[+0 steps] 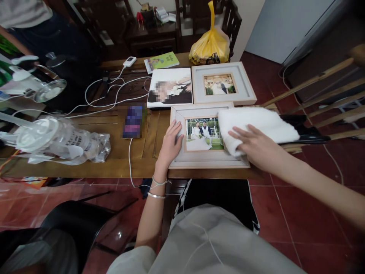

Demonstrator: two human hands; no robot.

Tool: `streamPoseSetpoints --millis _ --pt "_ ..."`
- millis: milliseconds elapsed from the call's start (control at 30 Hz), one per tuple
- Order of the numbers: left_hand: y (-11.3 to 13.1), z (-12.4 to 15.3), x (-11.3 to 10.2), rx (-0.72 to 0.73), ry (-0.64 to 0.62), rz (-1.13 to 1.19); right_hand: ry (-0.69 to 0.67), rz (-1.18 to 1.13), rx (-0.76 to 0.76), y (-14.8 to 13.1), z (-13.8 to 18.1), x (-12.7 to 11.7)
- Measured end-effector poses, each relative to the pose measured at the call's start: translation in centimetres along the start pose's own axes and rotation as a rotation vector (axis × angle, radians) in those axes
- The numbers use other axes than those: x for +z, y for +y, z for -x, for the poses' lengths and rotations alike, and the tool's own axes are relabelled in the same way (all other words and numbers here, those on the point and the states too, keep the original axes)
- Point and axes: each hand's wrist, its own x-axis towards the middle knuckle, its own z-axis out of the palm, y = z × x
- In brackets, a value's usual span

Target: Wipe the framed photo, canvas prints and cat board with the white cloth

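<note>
A whitish picture frame (211, 160) with a wedding photo in it lies face up at the table's front edge. My left hand (171, 144) rests along its left side, the fingers stretched over the rim. On the right side of the frame, my right hand (253, 146) presses a folded white towel (262, 121) against it, fingers over the cloth. The towel covers the right part of the frame and reaches past the table's edge. Just behind are a second framed photo (245, 85) and a white-edged photo panel (171, 85).
Left of the frame lies a phone (133, 122) on a white cable. A bagged plastic cup (57, 139) is further left. A yellow bag (211, 47) and a green booklet (165, 61) are at the back. To the right stands a wooden chair (313, 85). A person (51, 34) is at the upper left.
</note>
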Motion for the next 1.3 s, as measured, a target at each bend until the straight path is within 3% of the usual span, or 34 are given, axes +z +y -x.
streamPoseSetpoints --millis 100,233,300,367,467,600,700,833,1000,1100,1200,1300 --pt "-0.1 0.0 0.1 0.014 0.006 -0.003 0.003 -0.213 -0.087 -1.6 3.4 -1.3" --pt "-0.4 0.0 0.2 0.026 0.018 -0.005 -0.108 -0.473 -0.050 0.9 5.1 -3.8" --pt "-0.5 0.0 0.2 0.034 0.017 -0.005 -0.057 -0.417 0.044 3.3 4.2 -4.6" --pt "-0.5 0.0 0.2 0.039 0.018 -0.007 0.108 -0.249 0.146 5.3 2.3 -4.7" --pt "-0.5 0.0 0.2 0.036 0.021 -0.004 0.246 -0.029 0.160 6.4 -1.8 -3.8" --pt "-0.5 0.0 0.2 0.040 0.012 -0.017 0.121 0.045 0.101 4.4 -7.5 -1.1" --pt "-0.6 0.0 0.1 0.044 0.008 -0.038 0.086 0.060 0.131 1.8 -9.5 1.0" --pt "-0.5 0.0 0.0 0.052 -0.004 -0.053 0.063 0.092 0.132 -1.9 -7.5 1.4" --pt "0.0 0.0 -0.1 0.033 -0.064 -0.126 -0.024 -0.052 -0.004 -6.2 -1.7 -1.8" --pt "0.3 0.0 -0.1 0.027 -0.103 -0.191 -0.038 -0.175 -0.105 -8.1 0.2 -3.4" --pt "0.4 0.0 -0.1 0.031 -0.122 -0.222 -0.027 -0.209 -0.078 -8.6 -0.3 -3.3" --pt "0.3 0.0 -0.2 0.041 -0.137 -0.232 0.016 -0.173 0.023 -7.2 -2.8 -1.5"
